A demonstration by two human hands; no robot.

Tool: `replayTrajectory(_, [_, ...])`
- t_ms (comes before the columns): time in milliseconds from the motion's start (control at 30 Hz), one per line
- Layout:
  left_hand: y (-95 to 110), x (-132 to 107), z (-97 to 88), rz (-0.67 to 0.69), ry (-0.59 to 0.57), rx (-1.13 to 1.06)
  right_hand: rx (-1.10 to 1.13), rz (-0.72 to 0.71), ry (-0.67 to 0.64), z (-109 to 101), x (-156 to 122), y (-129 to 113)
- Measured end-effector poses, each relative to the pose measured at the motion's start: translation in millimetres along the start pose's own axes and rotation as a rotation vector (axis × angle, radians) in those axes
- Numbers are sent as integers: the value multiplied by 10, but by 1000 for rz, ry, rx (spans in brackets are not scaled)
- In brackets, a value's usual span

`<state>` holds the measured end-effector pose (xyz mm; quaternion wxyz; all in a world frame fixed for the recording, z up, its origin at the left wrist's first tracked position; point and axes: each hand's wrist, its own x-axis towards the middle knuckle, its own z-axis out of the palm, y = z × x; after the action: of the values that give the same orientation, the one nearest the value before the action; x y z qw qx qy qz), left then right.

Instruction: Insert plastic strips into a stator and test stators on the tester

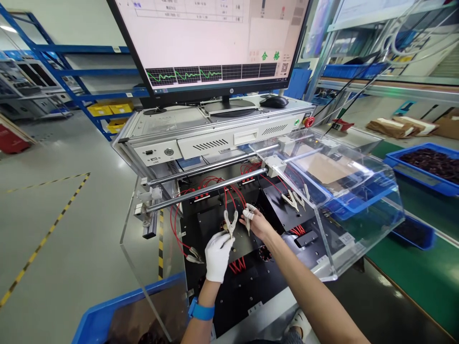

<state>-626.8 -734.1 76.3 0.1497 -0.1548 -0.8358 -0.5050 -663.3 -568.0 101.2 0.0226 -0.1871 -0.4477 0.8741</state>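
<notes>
My left hand [217,255], in a white glove, pinches at the lower tip of an alligator clip [231,222] with clear-sleeved handles and red leads. Whether a thin wire is between the fingers and the clip's jaws cannot be seen. White covers sit on some fingertips of my right hand [256,223], which is closed around a second alligator clip [248,224] whose jaws point down. Both hands are over the black test panel [210,222]. More clips [194,255] lie at its left side, and others [291,200] rest on the right part. A round wound coil [265,253] sits below my right hand.
A monitor [222,48] stands on the white tester cabinet [215,143]. Metal rails [208,190] cross above the panel, and a raised clear cover [358,191] is at the right. Blue bins with dark parts stand lower left [93,310] and far right [419,174].
</notes>
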Motion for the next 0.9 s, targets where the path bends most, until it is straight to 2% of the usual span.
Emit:
replayTrajectory(100, [-3,-1,2,7,3,-7,43,54,63,58,24,61])
replayTrajectory(467, [8,4,0,28,6,0,179,46,155,179,13,152])
replayTrajectory(700, [2,25,15,19,-11,0,233,43,149,192,7,151])
replayTrajectory(800, [-6,8,-4,46,-15,3,224,23,144,174,2,112])
replayTrajectory(900, [-109,-143,-107,126,13,75,122,-44,166,118,32,92])
